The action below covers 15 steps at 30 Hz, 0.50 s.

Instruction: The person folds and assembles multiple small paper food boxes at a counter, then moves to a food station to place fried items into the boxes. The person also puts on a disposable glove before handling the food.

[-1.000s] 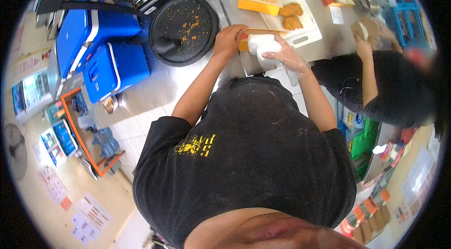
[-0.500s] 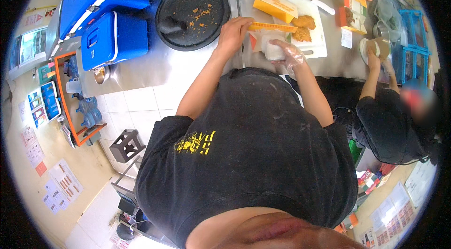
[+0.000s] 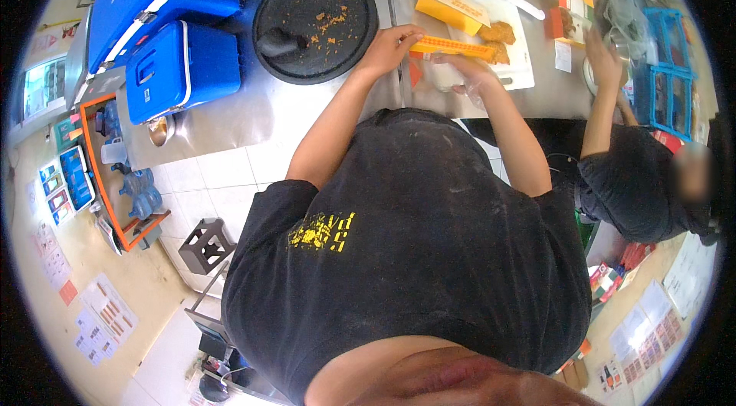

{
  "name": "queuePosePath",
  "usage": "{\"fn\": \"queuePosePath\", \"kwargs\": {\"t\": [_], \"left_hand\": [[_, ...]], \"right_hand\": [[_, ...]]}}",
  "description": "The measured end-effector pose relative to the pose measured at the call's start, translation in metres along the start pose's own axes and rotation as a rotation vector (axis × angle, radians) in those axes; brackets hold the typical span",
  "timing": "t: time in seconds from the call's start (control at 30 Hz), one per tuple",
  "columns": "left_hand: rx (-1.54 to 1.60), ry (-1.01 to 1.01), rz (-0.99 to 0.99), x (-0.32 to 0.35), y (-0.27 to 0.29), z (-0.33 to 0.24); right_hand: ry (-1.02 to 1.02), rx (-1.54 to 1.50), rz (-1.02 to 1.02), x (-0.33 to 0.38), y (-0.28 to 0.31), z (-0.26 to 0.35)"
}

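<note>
My left hand pinches the left end of a yellow-orange paper food box, held just above the counter. My right hand, in a clear plastic glove, is at the near side of the box with its fingers curled. Under it sits a whitish wrapped bundle, partly hidden by the fingers. Beyond the box, golden fried pieces lie on a white cutting board. A second yellow-orange box with a printed pale lid rests on the board's left side.
A round black tray with crumbs lies left of my hands. Two blue cooler boxes stand farther left. A white-handled knife lies across the board. At right, a co-worker's hand reaches over a bowl beside blue baskets.
My right hand has turned over the white bundle and its fingers now reach the box's near edge. The co-worker's hand has lifted away from a round container.
</note>
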<state>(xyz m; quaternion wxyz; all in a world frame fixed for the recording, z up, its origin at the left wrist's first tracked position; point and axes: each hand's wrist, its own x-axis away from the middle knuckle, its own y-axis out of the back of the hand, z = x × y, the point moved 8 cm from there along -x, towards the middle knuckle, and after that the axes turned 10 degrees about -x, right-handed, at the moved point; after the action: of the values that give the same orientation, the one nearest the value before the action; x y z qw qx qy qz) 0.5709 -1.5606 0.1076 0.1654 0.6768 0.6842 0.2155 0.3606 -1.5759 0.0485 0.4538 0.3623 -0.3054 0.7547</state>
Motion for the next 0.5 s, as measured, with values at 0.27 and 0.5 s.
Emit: {"fn": "queuePosePath", "kwargs": {"t": [0.27, 0.5], "left_hand": [[0.111, 0.130, -0.199, 0.012, 0.000, 0.050], [0.145, 0.078, -0.139, 0.023, -0.007, 0.053]], "right_hand": [[0.106, 0.205, -0.028, -0.049, 0.009, -0.040], [-0.050, -0.151, 0.014, -0.054, 0.000, -0.072]]}}
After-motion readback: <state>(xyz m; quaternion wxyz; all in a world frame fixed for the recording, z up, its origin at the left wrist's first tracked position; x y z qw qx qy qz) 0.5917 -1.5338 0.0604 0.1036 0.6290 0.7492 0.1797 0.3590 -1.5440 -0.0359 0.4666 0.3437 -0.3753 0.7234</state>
